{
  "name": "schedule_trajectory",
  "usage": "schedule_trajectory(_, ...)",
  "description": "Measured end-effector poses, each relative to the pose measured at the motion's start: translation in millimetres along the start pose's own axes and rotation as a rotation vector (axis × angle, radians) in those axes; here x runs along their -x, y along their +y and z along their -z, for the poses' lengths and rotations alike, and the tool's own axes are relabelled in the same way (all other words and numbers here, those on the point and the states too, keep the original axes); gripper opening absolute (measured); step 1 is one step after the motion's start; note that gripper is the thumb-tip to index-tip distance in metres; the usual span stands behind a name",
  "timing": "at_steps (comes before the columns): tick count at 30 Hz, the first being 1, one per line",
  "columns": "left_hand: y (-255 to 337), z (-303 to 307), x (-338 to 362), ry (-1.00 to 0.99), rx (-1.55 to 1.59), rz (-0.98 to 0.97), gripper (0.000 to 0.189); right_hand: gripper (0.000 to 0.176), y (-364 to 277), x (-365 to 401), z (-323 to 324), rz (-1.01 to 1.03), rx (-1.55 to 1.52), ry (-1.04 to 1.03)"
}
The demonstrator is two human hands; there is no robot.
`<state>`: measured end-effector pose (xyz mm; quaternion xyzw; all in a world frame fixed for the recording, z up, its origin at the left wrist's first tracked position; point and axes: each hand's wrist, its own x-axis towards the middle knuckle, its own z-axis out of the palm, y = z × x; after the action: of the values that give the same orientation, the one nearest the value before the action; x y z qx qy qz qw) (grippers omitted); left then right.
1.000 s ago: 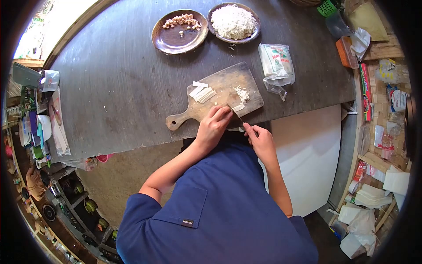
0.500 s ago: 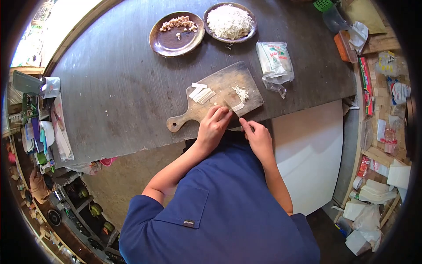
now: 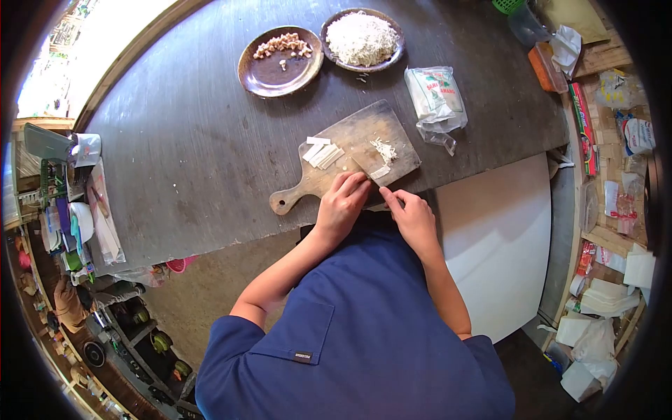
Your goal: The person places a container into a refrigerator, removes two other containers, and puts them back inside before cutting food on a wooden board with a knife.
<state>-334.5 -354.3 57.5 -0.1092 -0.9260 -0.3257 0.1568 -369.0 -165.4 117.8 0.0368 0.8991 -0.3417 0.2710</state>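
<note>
At the far left, a clear plastic sleeve [image 3: 105,217] lies on the tabletop [image 3: 182,154], near packed utensils. Toward the far side, a brown plate [image 3: 276,78] holds small diced brown pieces [image 3: 283,45]. Nearer the person, the wooden cutting board [image 3: 339,133] lies flat, its handle pointing left, with pale strips [image 3: 325,155] grouped on its left part. The left hand [image 3: 344,201] is at the board's near edge, grip narrow, fingers bent down beside the blade; whatever they may pinch is hidden. Beyond the board, a second plate [image 3: 399,55] carries a heap of white shreds [image 3: 362,38]. The knife [image 3: 367,172] slants across the board, between the left fingertips and a small pale piece [image 3: 380,172]; fine slivers [image 3: 384,149] lie beyond that piece. The right hand [image 3: 413,218] has its grip closed around the knife's handle. Farther right, a printed plastic packet [image 3: 435,96] rests apart from the board.
</note>
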Motion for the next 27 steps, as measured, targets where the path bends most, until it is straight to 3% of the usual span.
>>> schedule_trajectory(7,3.5,3.6,-1.3,-0.029,0.003,0.039,0.032,0.062,4.9,18.4,4.5,-0.084,0.080,-0.029)
schedule_trajectory(27,2.8,1.7,0.3,0.018,-0.004,0.013,0.027,0.063,-8.6,8.2,-5.4,0.025,0.205,0.032)
